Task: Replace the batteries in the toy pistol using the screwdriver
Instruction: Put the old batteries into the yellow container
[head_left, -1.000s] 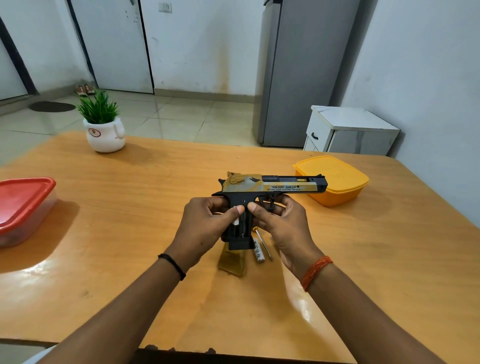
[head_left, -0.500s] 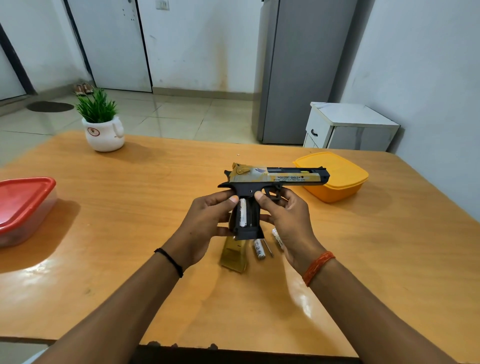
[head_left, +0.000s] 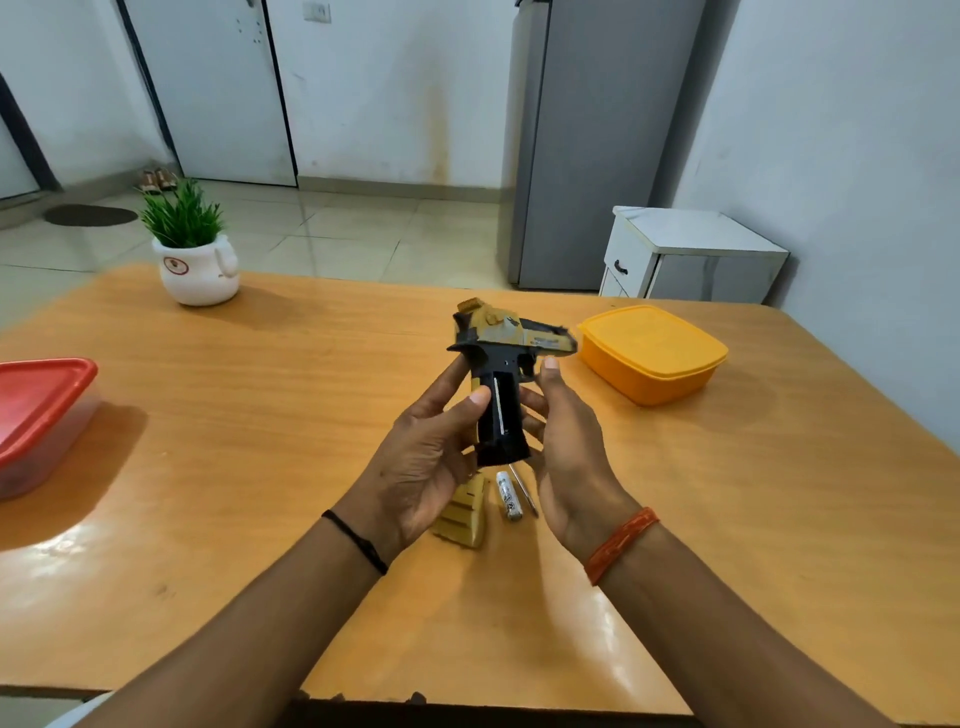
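Black-gold toy pistol (head_left: 506, 364) upright, grip clasped between left hand (head_left: 431, 457) fingers and right hand (head_left: 569, 441) fingers

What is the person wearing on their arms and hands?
The arms are bare, with no sleeves or gloves showing. The left hand has a thin black thread band around its wrist. The right hand has a wider orange-red woven wristband. No rings or watch show.

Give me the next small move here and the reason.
Probably free the right hand and pick up the loose battery from the table. The toy pistol is held by both hands, left hand on the grip, whose slot is open, while the tan cover and screwdriver lie below.
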